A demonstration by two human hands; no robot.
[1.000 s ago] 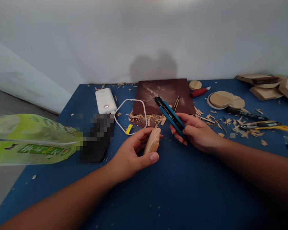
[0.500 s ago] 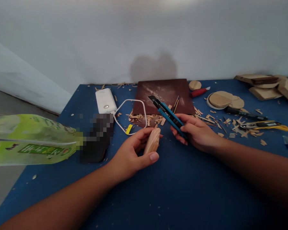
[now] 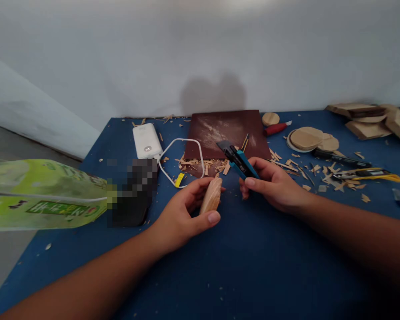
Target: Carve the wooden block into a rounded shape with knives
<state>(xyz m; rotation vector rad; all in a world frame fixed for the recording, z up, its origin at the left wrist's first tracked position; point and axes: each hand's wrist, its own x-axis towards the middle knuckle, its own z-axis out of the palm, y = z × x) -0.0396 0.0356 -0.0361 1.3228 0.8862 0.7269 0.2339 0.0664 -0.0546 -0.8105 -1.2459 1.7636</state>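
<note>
My left hand point(image 3: 186, 213) is closed round a small pale piece of wood point(image 3: 211, 196) with a carved, curved face, its thumb along the lower edge. Over to the right, my right hand point(image 3: 270, 184) grips a blue and black utility knife point(image 3: 242, 163), whose dark blade points up and to the left. The knife and the wood are apart. Beyond both hands lies a dark red-brown sheet point(image 3: 226, 129) with pale dust on it and wood shavings point(image 3: 195, 165) along its near edge.
A white power bank point(image 3: 147, 140) with a looped cable and a dark phone point(image 3: 133, 200) lie left, near a green plastic packet point(image 3: 46, 195). On the right are a red-handled knife point(image 3: 276, 129), round wood discs point(image 3: 306, 138), a yellow cutter point(image 3: 370, 173) and stacked wood blocks point(image 3: 366, 118).
The utility knife has turned in my right hand, its blade tip moving right and slightly down. My left hand and the wood have stayed almost still.
</note>
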